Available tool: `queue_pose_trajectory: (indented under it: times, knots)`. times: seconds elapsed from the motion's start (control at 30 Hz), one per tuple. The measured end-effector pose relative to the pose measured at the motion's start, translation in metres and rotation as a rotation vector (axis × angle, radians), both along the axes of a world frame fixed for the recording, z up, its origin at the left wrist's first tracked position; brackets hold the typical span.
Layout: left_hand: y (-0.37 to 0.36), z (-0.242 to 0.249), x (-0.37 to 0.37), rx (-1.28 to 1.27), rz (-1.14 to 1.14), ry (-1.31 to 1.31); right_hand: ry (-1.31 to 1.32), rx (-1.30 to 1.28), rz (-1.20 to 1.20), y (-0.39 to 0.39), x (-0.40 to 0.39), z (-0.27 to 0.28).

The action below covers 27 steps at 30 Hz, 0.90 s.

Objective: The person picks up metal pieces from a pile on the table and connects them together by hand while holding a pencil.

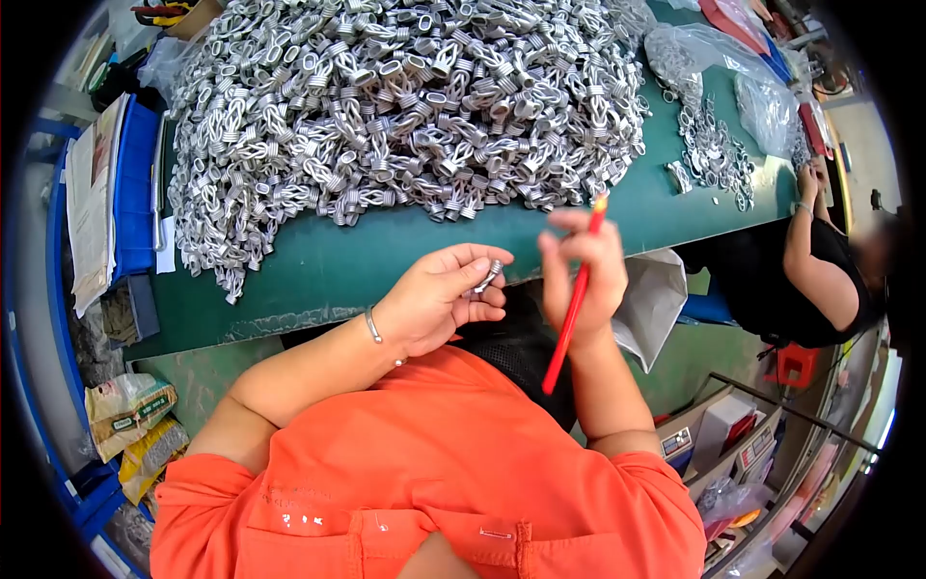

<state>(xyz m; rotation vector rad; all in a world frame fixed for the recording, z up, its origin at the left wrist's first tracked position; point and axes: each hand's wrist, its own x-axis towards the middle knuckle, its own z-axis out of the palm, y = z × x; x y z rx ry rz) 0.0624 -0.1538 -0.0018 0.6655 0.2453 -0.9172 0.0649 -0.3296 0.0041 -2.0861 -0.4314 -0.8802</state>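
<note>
My left hand (446,294) is closed in a pinch on a small silver metal fitting (490,276), held in front of the table edge. It looks like the looped, collared pieces in the large heap (405,116) on the green table. A thin metal bangle (373,325) circles my left wrist. To the right of it, my right hand (588,275) grips a long red pencil (569,323) with a yellowish tip pointing up. The right fingers are blurred by motion. Pencil and fitting are apart.
The green table (318,261) carries a smaller group of metal rings (714,154) and clear plastic bags (767,114) at right. Another person (820,261) sits at the right end. A blue tray with papers (135,183) stands left; a white sack (651,304) hangs below the edge.
</note>
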Motion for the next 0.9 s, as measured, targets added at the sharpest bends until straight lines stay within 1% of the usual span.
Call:
queue_pose_trajectory:
  times: [0.03, 0.1, 0.2, 0.27, 0.3, 0.37, 0.43, 0.47, 0.5, 0.57, 0.63, 0.7, 0.73, 0.8, 0.83, 0.9]
  knots:
    - [0.0, 0.001, -0.001, 0.0, 0.003, -0.003, -0.012, 0.014, -0.081, -0.003, 0.01, -0.002]
    - [-0.002, 0.004, 0.0, 0.073, 0.059, -0.034, -0.045, 0.028, -0.14, -0.002, 0.026, 0.004]
    - [-0.002, 0.007, -0.001, 0.115, 0.08, -0.095, -0.091, -0.209, -0.085, -0.008, 0.049, 0.004]
    - [0.0, 0.008, 0.002, 0.135, 0.095, -0.128, -0.114, -0.204, -0.101, -0.013, 0.05, 0.006]
    - [0.003, 0.009, 0.004, 0.113, 0.094, -0.095, -0.128, -0.198, -0.115, -0.013, 0.049, 0.006]
    - [0.006, 0.01, 0.005, 0.091, 0.102, -0.055, -0.047, -0.045, -0.13, -0.011, 0.037, 0.015]
    - [0.003, 0.009, 0.006, 0.24, 0.108, -0.199, 0.144, 0.309, -0.099, -0.006, 0.022, 0.011]
    - [0.003, 0.006, 0.006, 0.237, 0.116, -0.247, 0.311, 0.631, 0.029, 0.001, 0.012, 0.015]
    - [0.002, 0.008, 0.006, 0.24, 0.119, -0.253, 0.427, 0.797, 0.102, 0.008, 0.006, 0.021]
    - [0.0, 0.011, 0.007, 0.201, 0.171, -0.322, 0.57, 1.001, 0.224, 0.013, -0.005, 0.022]
    - [0.001, 0.011, 0.008, 0.18, 0.185, -0.323, 0.641, 1.069, 0.21, 0.018, -0.014, 0.018]
    - [0.002, 0.012, 0.008, 0.285, 0.148, -0.346, 0.711, 1.072, 0.24, 0.016, -0.02, 0.015]
    - [0.003, 0.013, 0.008, 0.285, 0.157, -0.327, 0.72, 1.073, 0.232, 0.015, -0.022, 0.015]
    - [0.002, 0.011, 0.006, 0.268, 0.17, -0.305, 0.757, 1.137, 0.299, 0.014, -0.024, 0.014]
    - [0.002, 0.011, 0.005, 0.251, 0.188, -0.292, 0.761, 1.137, 0.294, 0.014, -0.024, 0.013]
    - [0.004, 0.012, 0.004, 0.249, 0.201, -0.294, 0.719, 1.161, 0.383, 0.014, -0.025, 0.007]
